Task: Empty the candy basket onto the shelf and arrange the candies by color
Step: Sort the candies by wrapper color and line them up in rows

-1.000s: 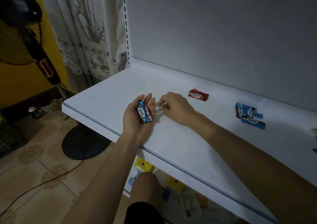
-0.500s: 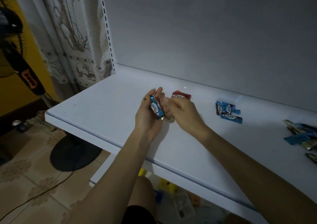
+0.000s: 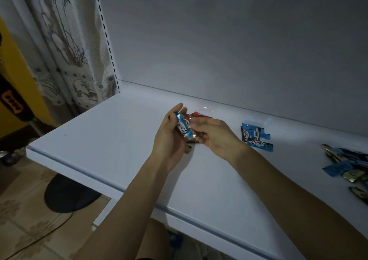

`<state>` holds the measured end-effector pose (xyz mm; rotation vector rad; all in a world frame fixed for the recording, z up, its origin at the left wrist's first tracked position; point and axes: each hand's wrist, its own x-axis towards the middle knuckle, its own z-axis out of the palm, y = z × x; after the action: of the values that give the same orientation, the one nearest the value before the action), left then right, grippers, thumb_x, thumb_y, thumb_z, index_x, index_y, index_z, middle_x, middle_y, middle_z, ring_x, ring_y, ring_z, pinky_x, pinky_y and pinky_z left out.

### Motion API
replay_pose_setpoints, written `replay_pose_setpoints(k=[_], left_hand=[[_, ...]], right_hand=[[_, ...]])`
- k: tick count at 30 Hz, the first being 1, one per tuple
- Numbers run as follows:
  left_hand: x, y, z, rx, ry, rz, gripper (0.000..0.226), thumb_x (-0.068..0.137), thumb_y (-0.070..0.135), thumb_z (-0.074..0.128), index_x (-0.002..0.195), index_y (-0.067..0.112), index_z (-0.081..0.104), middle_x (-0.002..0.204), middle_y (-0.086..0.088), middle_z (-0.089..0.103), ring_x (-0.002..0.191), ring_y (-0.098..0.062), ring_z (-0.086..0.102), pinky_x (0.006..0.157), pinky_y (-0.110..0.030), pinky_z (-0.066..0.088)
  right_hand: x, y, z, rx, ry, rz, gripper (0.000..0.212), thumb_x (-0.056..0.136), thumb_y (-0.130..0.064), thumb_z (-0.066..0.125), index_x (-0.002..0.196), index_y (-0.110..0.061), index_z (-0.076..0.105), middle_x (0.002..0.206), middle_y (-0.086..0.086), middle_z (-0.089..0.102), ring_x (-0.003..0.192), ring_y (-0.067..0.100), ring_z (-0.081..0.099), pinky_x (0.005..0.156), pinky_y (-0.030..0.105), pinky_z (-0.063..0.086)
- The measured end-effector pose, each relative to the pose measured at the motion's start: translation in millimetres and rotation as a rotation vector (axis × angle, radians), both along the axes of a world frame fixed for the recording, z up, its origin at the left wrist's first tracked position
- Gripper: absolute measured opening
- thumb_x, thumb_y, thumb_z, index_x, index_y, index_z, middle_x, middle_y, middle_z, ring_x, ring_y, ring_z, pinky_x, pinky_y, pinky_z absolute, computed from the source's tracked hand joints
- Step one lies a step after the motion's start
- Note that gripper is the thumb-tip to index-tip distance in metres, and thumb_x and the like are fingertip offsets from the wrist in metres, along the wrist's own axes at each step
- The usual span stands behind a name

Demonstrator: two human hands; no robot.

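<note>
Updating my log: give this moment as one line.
left hand: holds blue candy | right hand: curled beside it, grip unclear | red candy: on shelf behind hands | blue group: shelf, right

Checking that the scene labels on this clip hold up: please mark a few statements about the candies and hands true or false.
1. The left hand holds a blue-wrapped candy. True.
2. The red candy lies at the front edge of the shelf. False: it lies toward the back, just beyond the hands.
3. A group of blue candies lies on the shelf to the right of the right hand. True.
4. The pile at the right edge of the view is all red wrappers. False: blue and gold wrappers show there.
</note>
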<state>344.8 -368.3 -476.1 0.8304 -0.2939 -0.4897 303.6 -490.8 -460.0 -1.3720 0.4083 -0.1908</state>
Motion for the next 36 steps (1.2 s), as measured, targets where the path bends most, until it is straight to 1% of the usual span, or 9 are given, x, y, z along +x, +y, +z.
replay_pose_setpoints(k=[3, 7, 11, 17, 20, 23, 25, 29, 36], left_hand=[[7.0, 9.9, -5.6, 0.08, -0.045, 0.076, 0.03, 0.105, 0.022, 0.031, 0.113, 0.022, 0.06, 0.117, 0.004, 0.067, 0.115, -0.018, 0.062, 0.098, -0.036, 0.048], [7.9, 19.2, -13.0, 0.149, -0.066, 0.095, 0.03, 0.105, 0.02, 0.031, 0.112, 0.021, 0.061, 0.107, 0.002, 0.073, 0.103, -0.02, 0.068, 0.087, -0.03, 0.053], [2.3, 15.9, -9.7, 0.157, -0.089, 0.105, 0.031, 0.106, 0.018, 0.029, 0.11, 0.021, 0.06, 0.103, 0.003, 0.074, 0.103, -0.018, 0.069, 0.091, -0.032, 0.051], [-16.5, -14.4, 5.2, -0.003, -0.045, -0.013, 0.033, 0.105, 0.018, 0.029, 0.109, 0.019, 0.062, 0.108, 0.001, 0.068, 0.104, -0.017, 0.063, 0.092, -0.036, 0.049], [-40.6, -47.9, 10.1, -0.074, 0.032, -0.103, 0.03, 0.104, 0.02, 0.033, 0.11, 0.017, 0.062, 0.118, -0.005, 0.057, 0.113, -0.021, 0.054, 0.105, -0.04, 0.042], [-74.0, -82.1, 13.2, -0.031, 0.012, -0.237, 0.028, 0.105, 0.02, 0.034, 0.118, 0.019, 0.058, 0.129, -0.005, 0.053, 0.12, -0.021, 0.052, 0.105, -0.038, 0.043], [-91.6, -94.3, 11.2, 0.223, -0.185, -0.25, 0.027, 0.104, 0.021, 0.037, 0.128, 0.024, 0.049, 0.126, 0.003, 0.054, 0.119, -0.014, 0.051, 0.1, -0.028, 0.041], [-92.5, -88.5, -12.1, 0.817, -0.963, -0.107, 0.04, 0.1, 0.018, 0.049, 0.139, 0.014, 0.046, 0.14, -0.004, 0.05, 0.126, -0.015, 0.045, 0.091, -0.009, 0.026], [-94.4, -86.3, -27.6, 1.024, -1.277, -0.027, 0.044, 0.096, 0.023, 0.054, 0.139, 0.012, 0.046, 0.138, -0.007, 0.051, 0.128, -0.023, 0.043, 0.098, -0.023, 0.03]], right_hand=[[20.3, -25.6, -7.1, -0.347, 0.033, -0.223, 0.014, 0.085, -0.001, 0.064, 0.094, -0.011, 0.07, 0.101, 0.011, 0.069, 0.071, 0.012, 0.059, 0.05, 0.013, 0.044], [44.3, -46.5, -28.5, -0.952, 0.142, -0.19, 0.016, 0.087, -0.007, 0.063, 0.096, -0.012, 0.074, 0.106, 0.006, 0.069, 0.09, 0.018, 0.062, 0.07, 0.02, 0.043], [50.6, -45.4, -36.9, -1.308, 0.19, -0.177, 0.019, 0.089, -0.018, 0.064, 0.105, -0.015, 0.073, 0.11, 0.007, 0.063, 0.098, 0.022, 0.058, 0.077, 0.029, 0.048], [-18.7, -13.3, 0.1, -0.704, -0.216, -0.102, 0.017, 0.092, -0.034, 0.058, 0.079, -0.026, 0.066, 0.078, -0.005, 0.067, 0.067, 0.003, 0.062, 0.058, 0.014, 0.046], [-62.1, -17.2, -2.7, -0.776, -0.268, -0.124, 0.015, 0.082, -0.024, 0.072, 0.087, -0.033, 0.061, 0.082, -0.012, 0.065, 0.075, 0.002, 0.06, 0.067, 0.014, 0.048], [-92.8, -47.5, -9.3, -0.728, -0.255, -0.282, 0.018, 0.08, -0.011, 0.074, 0.091, -0.02, 0.064, 0.082, -0.002, 0.068, 0.077, 0.014, 0.065, 0.071, 0.025, 0.053], [-111.8, -77.7, -17.5, -0.712, -0.166, -0.415, 0.016, 0.08, -0.008, 0.073, 0.094, -0.012, 0.068, 0.084, 0.003, 0.071, 0.077, 0.017, 0.068, 0.073, 0.029, 0.054], [-121.0, -128.6, -44.3, -0.932, 0.127, -0.494, 0.015, 0.079, -0.016, 0.073, 0.094, -0.015, 0.075, 0.094, 0.005, 0.073, 0.084, 0.02, 0.066, 0.069, 0.025, 0.045], [-110.6, -135.0, -49.4, -1.247, 0.283, -0.504, 0.035, 0.084, -0.033, 0.069, 0.115, -0.02, 0.063, 0.113, 0.01, 0.054, 0.103, 0.025, 0.055, 0.086, 0.035, 0.045]])
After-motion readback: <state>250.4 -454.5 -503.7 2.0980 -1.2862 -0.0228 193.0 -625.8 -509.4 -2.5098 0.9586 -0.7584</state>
